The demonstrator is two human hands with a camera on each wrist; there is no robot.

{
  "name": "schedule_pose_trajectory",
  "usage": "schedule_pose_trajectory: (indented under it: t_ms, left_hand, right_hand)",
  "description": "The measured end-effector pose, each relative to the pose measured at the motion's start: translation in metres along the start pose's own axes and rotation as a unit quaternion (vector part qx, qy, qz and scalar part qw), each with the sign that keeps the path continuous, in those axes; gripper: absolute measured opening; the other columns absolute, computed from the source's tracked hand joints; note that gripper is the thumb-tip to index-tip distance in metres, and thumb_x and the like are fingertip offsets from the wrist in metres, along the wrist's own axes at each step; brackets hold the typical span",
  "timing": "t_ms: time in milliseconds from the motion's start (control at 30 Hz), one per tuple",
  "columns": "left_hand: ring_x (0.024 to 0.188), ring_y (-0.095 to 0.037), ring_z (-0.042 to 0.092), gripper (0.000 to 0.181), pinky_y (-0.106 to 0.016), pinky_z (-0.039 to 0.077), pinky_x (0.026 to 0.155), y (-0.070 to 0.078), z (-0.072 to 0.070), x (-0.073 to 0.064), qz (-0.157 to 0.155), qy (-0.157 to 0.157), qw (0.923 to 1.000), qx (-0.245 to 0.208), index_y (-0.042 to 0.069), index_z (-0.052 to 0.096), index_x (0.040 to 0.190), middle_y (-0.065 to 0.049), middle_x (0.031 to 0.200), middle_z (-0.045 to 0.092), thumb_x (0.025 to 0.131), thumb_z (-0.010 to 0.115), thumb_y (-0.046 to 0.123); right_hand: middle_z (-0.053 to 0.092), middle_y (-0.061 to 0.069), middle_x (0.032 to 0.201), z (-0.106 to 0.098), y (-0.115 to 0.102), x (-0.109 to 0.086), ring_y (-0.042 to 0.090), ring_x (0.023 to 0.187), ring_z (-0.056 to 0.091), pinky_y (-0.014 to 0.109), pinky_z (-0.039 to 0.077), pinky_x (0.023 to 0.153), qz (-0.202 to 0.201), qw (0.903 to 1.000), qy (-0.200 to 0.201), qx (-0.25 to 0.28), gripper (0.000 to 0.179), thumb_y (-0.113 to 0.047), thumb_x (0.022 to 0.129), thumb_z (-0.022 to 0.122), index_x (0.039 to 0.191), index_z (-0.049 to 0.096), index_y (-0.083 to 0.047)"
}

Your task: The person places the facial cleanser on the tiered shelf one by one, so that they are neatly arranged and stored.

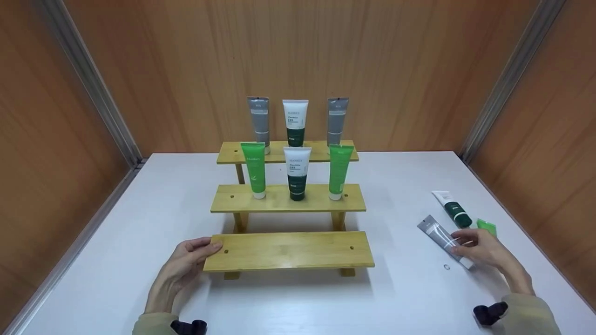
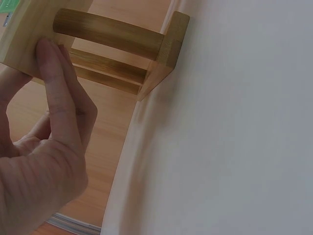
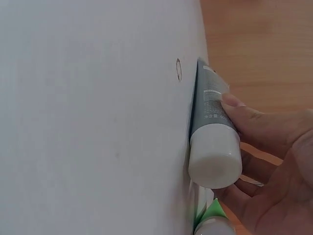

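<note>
My left hand (image 1: 181,265) pinches the left end of the lowest board of a three-step wooden display stand (image 1: 288,251), thumb on top and fingers beneath. At the right, my right hand (image 1: 489,251) holds a grey tube (image 1: 436,231) with a white cap (image 3: 215,156) between thumb and fingers; the tube lies at a slant on the table. Just beyond it lie a white and dark green tube (image 1: 454,210) and a green tube (image 1: 487,227), the latter partly hidden by my right hand.
On the middle step, two green tubes (image 1: 254,167) (image 1: 340,168) flank a white and dark green tube (image 1: 297,172). Two grey tubes (image 1: 259,118) (image 1: 336,120) flank another white one (image 1: 295,120) on top. A small ring mark (image 1: 446,267) shows on the white table (image 1: 400,298). Wooden walls (image 1: 298,56) surround it.
</note>
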State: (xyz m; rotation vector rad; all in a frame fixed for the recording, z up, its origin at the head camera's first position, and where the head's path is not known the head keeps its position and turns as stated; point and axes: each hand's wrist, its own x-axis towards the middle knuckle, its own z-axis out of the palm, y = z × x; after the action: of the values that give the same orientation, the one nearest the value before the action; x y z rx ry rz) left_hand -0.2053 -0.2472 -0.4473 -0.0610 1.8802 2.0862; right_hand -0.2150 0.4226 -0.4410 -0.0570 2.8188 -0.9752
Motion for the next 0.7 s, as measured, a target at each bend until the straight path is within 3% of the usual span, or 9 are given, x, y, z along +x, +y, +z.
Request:
schedule_pose_trajectory:
  t_ms: [433, 700]
  left_hand:
    - [0.097, -0.010, 0.074, 0.056, -0.020, 0.061, 0.087, 0.0005, 0.0000, -0.0011, 0.000, -0.008, 1.0000, -0.003, -0.013, 0.044, 0.140, 0.001, 0.105, 0.075, 0.098, 0.066, 0.015]
    - [0.097, -0.010, 0.074, 0.052, -0.020, 0.061, 0.087, 0.0006, -0.0005, -0.0007, 0.000, -0.008, 0.9999, -0.005, -0.011, 0.048, 0.138, 0.001, 0.105, 0.074, 0.097, 0.067, 0.014]
  right_hand:
    - [0.062, 0.031, 0.120, 0.0036, -0.0061, -0.0012, 0.025, 0.101, 0.063, 0.019, 0.054, 0.070, 0.022, 0.9994, 0.010, 0.026, 0.055, -0.018, 0.092, 0.073, 0.132, 0.054, 0.015]
    - [0.062, 0.033, 0.122, 0.0053, -0.0100, -0.0036, 0.022, 0.100, 0.063, 0.016, 0.054, 0.070, 0.007, 0.9991, 0.016, 0.039, 0.053, -0.015, 0.094, 0.071, 0.133, 0.052, 0.016]
